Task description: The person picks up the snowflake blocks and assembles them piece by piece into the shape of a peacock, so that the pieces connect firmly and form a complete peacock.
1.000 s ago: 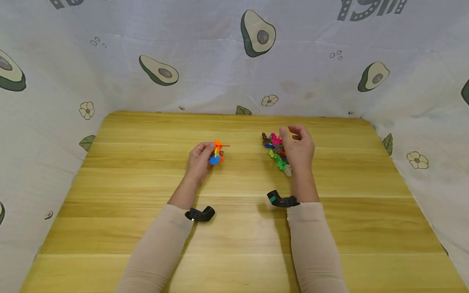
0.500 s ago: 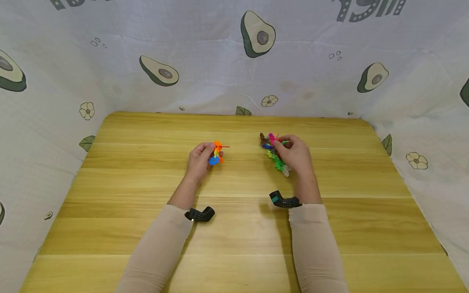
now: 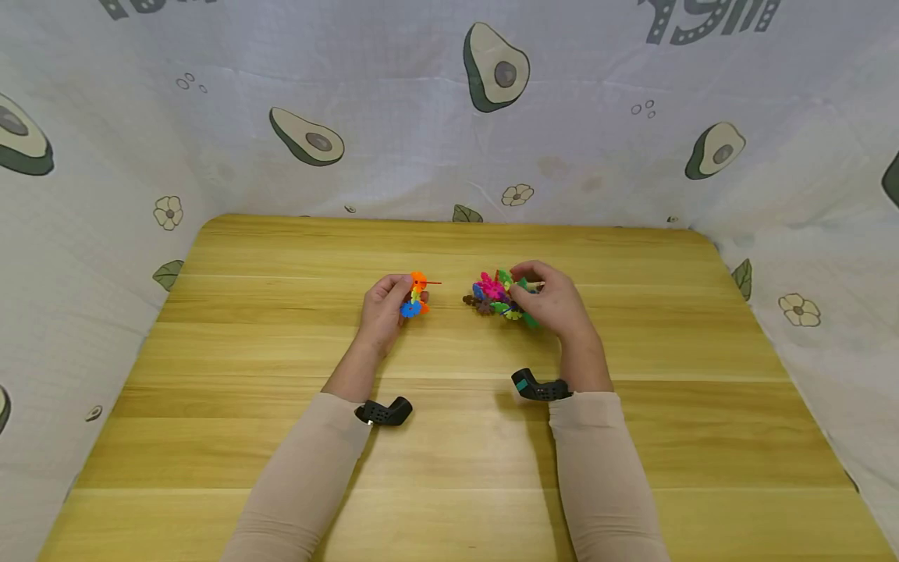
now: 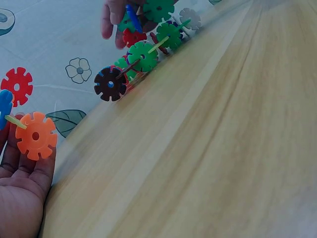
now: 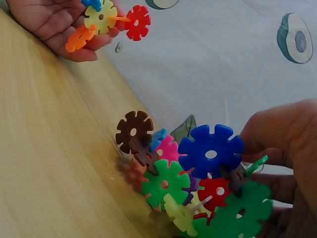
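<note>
My left hand [image 3: 380,311] pinches a small group of linked snowflake discs [image 3: 411,310], with its thumb on top. It has orange, yellow and blue pieces, and a red disc [image 5: 138,29] sticks out toward the right. In my right hand [image 3: 564,308] is a larger cluster of snowflake discs [image 3: 492,289], gripped between thumb and fingers at its right end. Pink, green, brown and red pieces show in it, along with a dark blue disc [image 5: 198,161]. The two groups are apart. Whether the cluster's lower edge touches the table cannot be told.
Both hands are over the far half of a wooden table [image 3: 449,460]. A pale cloth [image 3: 393,117] printed with avocados hangs behind the table and along its sides. Black wrist cameras [image 3: 385,411] are strapped at both cuffs.
My right hand has closed its fingers on the larger cluster and turned it, so its left end now lies nearer the left hand. The left hand and its discs have hardly moved.
</note>
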{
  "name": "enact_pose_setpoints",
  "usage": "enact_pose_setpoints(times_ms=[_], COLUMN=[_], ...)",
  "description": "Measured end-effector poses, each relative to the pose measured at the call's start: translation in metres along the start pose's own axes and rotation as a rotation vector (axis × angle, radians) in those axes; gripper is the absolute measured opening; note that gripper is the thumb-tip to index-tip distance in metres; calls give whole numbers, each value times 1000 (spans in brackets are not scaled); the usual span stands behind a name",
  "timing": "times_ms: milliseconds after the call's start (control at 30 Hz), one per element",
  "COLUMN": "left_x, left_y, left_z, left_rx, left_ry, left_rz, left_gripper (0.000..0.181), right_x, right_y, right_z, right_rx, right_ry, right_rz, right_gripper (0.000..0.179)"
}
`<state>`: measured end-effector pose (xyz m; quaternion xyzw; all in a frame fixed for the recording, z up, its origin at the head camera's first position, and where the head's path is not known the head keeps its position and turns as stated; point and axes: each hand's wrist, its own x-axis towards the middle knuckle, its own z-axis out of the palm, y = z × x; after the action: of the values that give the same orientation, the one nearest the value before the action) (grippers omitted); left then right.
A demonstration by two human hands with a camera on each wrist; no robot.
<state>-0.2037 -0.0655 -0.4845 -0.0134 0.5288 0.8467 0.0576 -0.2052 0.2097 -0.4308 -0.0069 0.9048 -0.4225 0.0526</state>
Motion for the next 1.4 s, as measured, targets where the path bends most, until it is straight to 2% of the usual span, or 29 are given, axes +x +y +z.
enact_pose_setpoints(times_ms=[200,433,567,700,867,1000,1233,1400], left_x=[0,0,0,0,0,1,1,1], left_y=[0,0,0,0,0,-1,-1,-1], left_z=[0,-1,-1,0,0,0,0,0], left_rx=[9,12,10,18,21,19,12,12], left_ry=[-1,6,3,6,10,15,10,10], left_rz=[-5,-10,-4,-7,-17,-28,-21,-13], left_gripper=[16,16,15,15,15,14,14,14], right_x=[-3,-1,0,1,4,3,1,1], right_y=[-3,-4,-2,-2,-6,-11,-19,-19], right_z=[1,2,3,4,10,14,19,21], right_rx=[-101,-14,-10,-84,-246,-337,-369,-333], right_ry=[38,-13,-20,-5,2,13,36,45], right_rz=[7,-25,-58,-71,-69,-59,-38,-50], right_gripper=[43,38,35,39,49,47,38,34])
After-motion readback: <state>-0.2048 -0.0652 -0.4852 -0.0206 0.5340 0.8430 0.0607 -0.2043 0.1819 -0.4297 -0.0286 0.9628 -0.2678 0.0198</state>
